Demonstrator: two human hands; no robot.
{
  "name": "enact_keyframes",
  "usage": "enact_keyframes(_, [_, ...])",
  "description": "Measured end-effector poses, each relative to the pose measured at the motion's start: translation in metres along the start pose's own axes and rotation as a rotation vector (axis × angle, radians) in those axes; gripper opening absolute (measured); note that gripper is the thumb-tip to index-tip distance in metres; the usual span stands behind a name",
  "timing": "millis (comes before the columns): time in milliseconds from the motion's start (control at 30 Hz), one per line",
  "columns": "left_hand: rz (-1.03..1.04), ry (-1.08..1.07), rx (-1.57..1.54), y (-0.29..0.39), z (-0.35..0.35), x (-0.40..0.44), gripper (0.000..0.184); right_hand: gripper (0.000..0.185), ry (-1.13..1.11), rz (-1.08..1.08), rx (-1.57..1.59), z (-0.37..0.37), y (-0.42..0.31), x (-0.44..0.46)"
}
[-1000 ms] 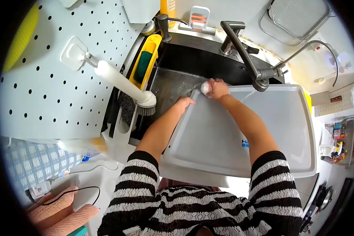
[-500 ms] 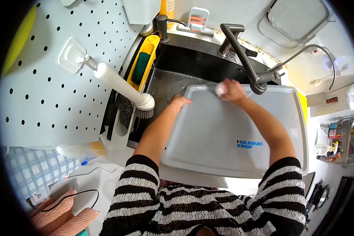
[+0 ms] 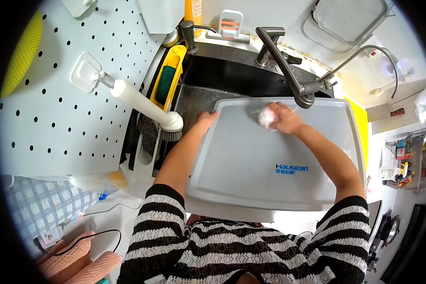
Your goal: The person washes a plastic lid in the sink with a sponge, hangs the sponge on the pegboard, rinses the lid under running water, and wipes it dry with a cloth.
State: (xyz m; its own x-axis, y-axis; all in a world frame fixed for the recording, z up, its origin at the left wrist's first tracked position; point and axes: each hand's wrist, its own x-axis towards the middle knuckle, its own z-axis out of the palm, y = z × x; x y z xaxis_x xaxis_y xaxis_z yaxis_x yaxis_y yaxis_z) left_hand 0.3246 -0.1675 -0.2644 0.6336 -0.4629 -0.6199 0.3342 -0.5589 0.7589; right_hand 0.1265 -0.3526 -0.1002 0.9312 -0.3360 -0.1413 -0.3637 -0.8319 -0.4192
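A large grey plastic lid (image 3: 246, 156) with blue lettering lies over the sink (image 3: 194, 97), covering much of the basin. My left hand (image 3: 206, 120) grips the lid's left edge near its far corner; the fingers curl under and are partly hidden. In my right hand (image 3: 287, 119) is a white and pinkish wad (image 3: 267, 118), pressed onto the lid's upper surface. Motion smears the wad, so I cannot tell whether it is a cloth or a scrubber.
The dark faucet (image 3: 293, 80) reaches over the lid's far edge. At the left stand a yellow holder (image 3: 176, 57) with a green sponge (image 3: 165, 85), a white-handled brush (image 3: 146, 106) and a pegboard (image 3: 47, 123). A soap pump (image 3: 188, 37) rises behind the sink.
My right hand has moved the wad slightly toward me, away from the lid's far edge. My left hand stays on the left edge. The whole view has shifted a little.
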Motion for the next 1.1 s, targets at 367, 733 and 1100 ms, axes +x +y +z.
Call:
enact_keyframes(367, [0.224,-0.128,0.853,0.028,0.011,-0.042,0.049,0.058,-0.138,-0.051,-0.042,0.024,-0.017,0.019])
enact_keyframes(733, [0.352,-0.226,1.022,0.051,0.014,-0.064,0.047,0.058,-0.002,0.245,-0.008,0.024,-0.031,0.034])
enact_keyframes(1100, [0.5,-0.02,0.831,0.073,0.005,-0.072,0.032,0.057,0.159,0.259,0.327,0.017,-0.023,0.027])
